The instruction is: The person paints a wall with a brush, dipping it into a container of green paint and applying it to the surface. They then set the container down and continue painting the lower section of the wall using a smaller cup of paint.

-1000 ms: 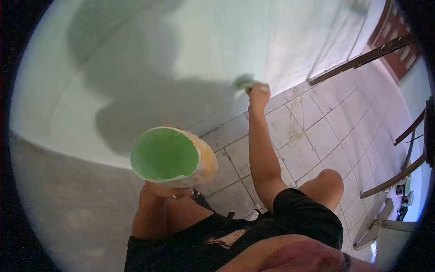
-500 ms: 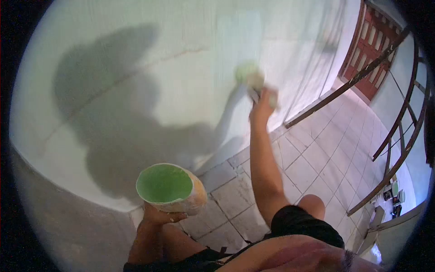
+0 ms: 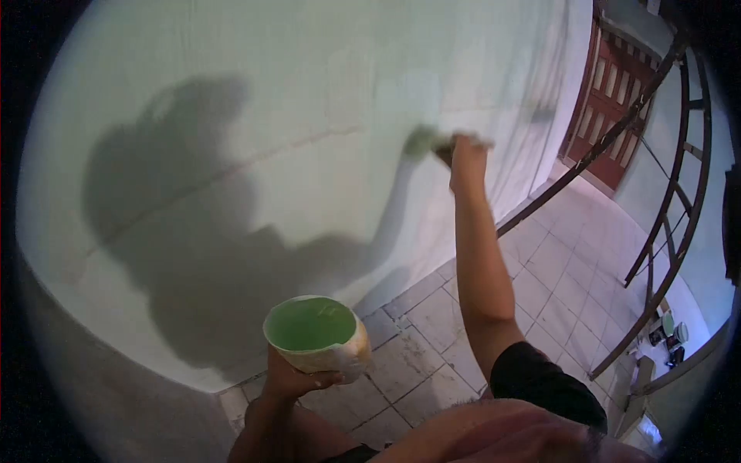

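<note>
Fingers of left hand (image 3: 297, 380) wrapped under round paint tub (image 3: 316, 337) of glossy green, held low above tiled floor (image 3: 556, 270), right hand (image 3: 465, 149) clenched on blurred brush (image 3: 423, 141) pressed to smooth pale wall (image 3: 293, 100), railing (image 3: 664, 216) well apart.

A pale green plastered wall (image 3: 255, 116) fills the upper left, crossed by a dark shadow (image 3: 201, 231). Grey tiled floor (image 3: 563, 270) spreads lower right. A red-brown panelled door (image 3: 617, 108), possibly wooden, and dark metal railings (image 3: 671, 201) stand at right.
</note>
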`<move>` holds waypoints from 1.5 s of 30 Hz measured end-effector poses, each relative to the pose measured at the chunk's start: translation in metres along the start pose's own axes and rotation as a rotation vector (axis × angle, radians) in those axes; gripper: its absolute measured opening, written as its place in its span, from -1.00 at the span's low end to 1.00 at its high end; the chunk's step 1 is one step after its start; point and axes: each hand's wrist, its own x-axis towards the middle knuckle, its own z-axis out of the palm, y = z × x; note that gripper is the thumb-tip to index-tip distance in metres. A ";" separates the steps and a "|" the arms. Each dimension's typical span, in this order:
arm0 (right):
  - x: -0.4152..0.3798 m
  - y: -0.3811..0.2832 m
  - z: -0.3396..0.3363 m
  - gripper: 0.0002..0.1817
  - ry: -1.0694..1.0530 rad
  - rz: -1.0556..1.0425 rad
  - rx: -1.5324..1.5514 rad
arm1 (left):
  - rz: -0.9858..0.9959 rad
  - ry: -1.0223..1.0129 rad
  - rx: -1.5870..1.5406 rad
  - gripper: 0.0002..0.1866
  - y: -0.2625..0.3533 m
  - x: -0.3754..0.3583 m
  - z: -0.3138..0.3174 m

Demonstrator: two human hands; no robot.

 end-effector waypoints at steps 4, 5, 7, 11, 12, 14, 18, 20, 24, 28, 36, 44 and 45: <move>0.026 -0.093 0.053 -0.75 -0.152 -0.311 0.337 | -0.055 0.036 -0.022 -0.13 -0.002 0.007 -0.002; 0.030 -0.088 0.052 -0.75 -0.138 -0.304 0.328 | -0.073 0.029 -0.022 -0.13 -0.005 0.009 -0.003; 0.034 -0.079 0.051 -0.76 -0.147 -0.354 0.465 | 0.053 -0.016 0.060 -0.14 -0.011 0.009 -0.004; -0.010 0.044 -0.001 -0.78 -0.005 -0.220 0.309 | 0.037 -0.055 0.118 -0.14 -0.002 0.003 -0.006; -0.033 0.070 -0.019 -0.79 0.015 -0.155 0.320 | 0.000 -0.016 0.050 -0.15 0.000 0.001 -0.005; -0.075 0.114 -0.062 -0.87 0.086 -0.041 0.128 | -0.036 0.031 -0.007 -0.15 0.004 -0.002 -0.003; -0.086 0.121 -0.091 -0.88 0.003 0.041 -0.422 | -0.114 -0.013 0.035 -0.15 0.005 0.002 -0.006; -0.065 0.081 -0.053 -0.86 -0.027 -0.136 -0.519 | -0.107 -0.084 0.042 -0.14 0.005 0.004 -0.008; 0.003 -0.008 0.029 -0.59 -0.037 -0.219 -0.298 | 0.012 -0.109 0.156 -0.14 -0.002 0.004 -0.007; 0.034 -0.090 0.073 -0.72 -0.121 -0.287 0.169 | -0.015 -0.120 -0.019 -0.14 0.001 0.017 -0.006; -0.046 0.025 0.037 -0.80 -0.055 -0.453 0.101 | -0.156 -0.073 -0.041 -0.14 -0.001 0.010 -0.006; -0.206 0.287 -0.147 -0.83 0.046 0.147 -0.279 | 0.050 -0.007 -0.149 -0.20 -0.006 0.003 -0.010; -0.210 0.310 -0.170 -0.81 0.088 0.118 -0.421 | 0.115 -0.004 -0.190 -0.21 -0.008 0.004 -0.010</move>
